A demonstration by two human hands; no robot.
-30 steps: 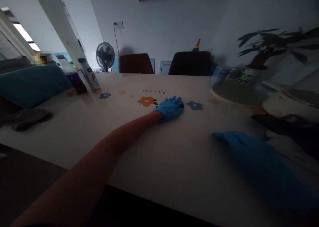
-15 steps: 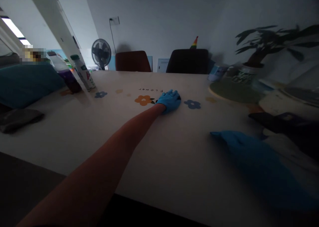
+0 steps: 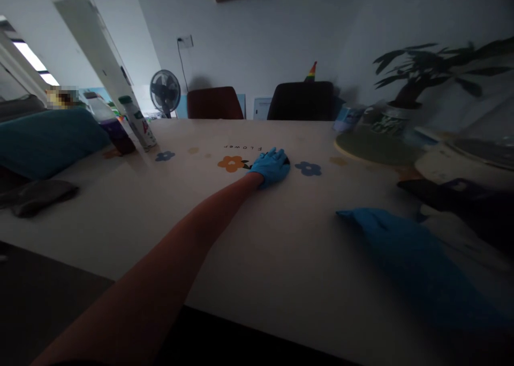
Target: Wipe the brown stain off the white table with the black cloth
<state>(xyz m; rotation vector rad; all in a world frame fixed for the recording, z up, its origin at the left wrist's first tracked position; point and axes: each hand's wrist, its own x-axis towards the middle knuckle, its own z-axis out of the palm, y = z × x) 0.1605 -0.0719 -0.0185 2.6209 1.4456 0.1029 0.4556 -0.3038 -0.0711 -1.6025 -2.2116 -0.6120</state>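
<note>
My left hand (image 3: pixel 270 167), in a blue glove, lies palm down on the printed white tabletop (image 3: pixel 249 243), its fingers stretched forward. It rests between an orange printed flower (image 3: pixel 231 163) and a blue printed flower (image 3: pixel 308 168). A dark patch (image 3: pixel 286 161) shows at the hand's right edge; whether it is print or an object under the palm I cannot tell. Lower right, my right hand (image 3: pixel 395 245) also wears a blue glove, with a loose pointed tip toward the left. It is dark and blurred, its fingers not distinct, beside a pale crumpled item (image 3: pixel 461 237).
A spray can (image 3: pixel 137 121) and a purple-labelled bottle (image 3: pixel 112 125) stand back left, with a dark grey cloth (image 3: pixel 44 197) nearer me. Right are a potted plant (image 3: pixel 401 111), a round green mat (image 3: pixel 373 149) and dark items (image 3: pixel 474 200). Chairs (image 3: pixel 214 103) line the far edge.
The view has tilted and shifted slightly. My left hand stays at nearly the same spot on the tabletop, and my right hand has barely moved.
</note>
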